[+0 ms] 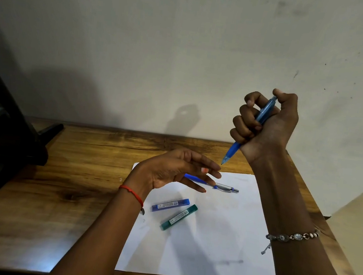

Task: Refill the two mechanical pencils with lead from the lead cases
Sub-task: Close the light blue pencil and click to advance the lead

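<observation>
A wooden surface (51, 224) with dark grain streaks carries a white paper sheet (219, 251), lying flat and reaching almost to the near edge. Well to the left of the sheet, a black stand (2, 156) rests on the wood.

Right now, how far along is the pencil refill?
Done: cannot tell whether either pencil holds lead. In hand: right hand grips the light blue pencil, tip down, thumb on its top; left hand hovers open over the silver pencil on the paper. Left: the blue case and green case lie untouched.
</observation>
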### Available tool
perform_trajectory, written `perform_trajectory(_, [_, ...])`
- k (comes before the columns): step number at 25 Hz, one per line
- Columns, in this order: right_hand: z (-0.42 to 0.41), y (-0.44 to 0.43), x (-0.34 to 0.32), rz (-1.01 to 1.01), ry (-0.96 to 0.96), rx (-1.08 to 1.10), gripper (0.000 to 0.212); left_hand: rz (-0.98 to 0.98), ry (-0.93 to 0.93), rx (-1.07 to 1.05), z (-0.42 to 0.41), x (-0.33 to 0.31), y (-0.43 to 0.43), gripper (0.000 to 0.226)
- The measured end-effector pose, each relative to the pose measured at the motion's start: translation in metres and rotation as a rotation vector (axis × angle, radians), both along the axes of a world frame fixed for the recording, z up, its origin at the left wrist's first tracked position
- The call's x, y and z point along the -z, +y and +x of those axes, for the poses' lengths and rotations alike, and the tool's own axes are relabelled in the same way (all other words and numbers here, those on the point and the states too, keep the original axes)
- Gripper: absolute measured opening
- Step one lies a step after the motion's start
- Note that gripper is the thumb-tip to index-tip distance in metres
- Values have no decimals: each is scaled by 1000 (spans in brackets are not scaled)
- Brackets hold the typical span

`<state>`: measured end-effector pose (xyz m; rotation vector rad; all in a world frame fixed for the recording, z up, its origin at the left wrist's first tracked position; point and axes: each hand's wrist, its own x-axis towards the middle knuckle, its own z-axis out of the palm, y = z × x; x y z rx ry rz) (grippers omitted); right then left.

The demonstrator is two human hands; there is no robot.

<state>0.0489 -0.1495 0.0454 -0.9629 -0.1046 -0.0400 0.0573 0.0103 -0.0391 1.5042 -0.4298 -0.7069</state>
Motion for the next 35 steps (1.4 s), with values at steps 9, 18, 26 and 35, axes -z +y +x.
perform_trajectory(9, [1, -2, 0, 4, 7, 10, 50, 8, 2, 5, 0, 0, 0, 24])
perform_trajectory(18, [1, -2, 1, -8, 14, 12, 50, 9, 4, 4, 0, 0, 1, 24])
perform_trajectory(26, [2, -2, 2, -6, 23, 19, 48, 9, 8, 2, 1, 1, 1, 23])
perform_trajectory(35, [2, -2, 2, -8, 22, 19, 48, 19, 12, 6, 1, 1, 2, 22])
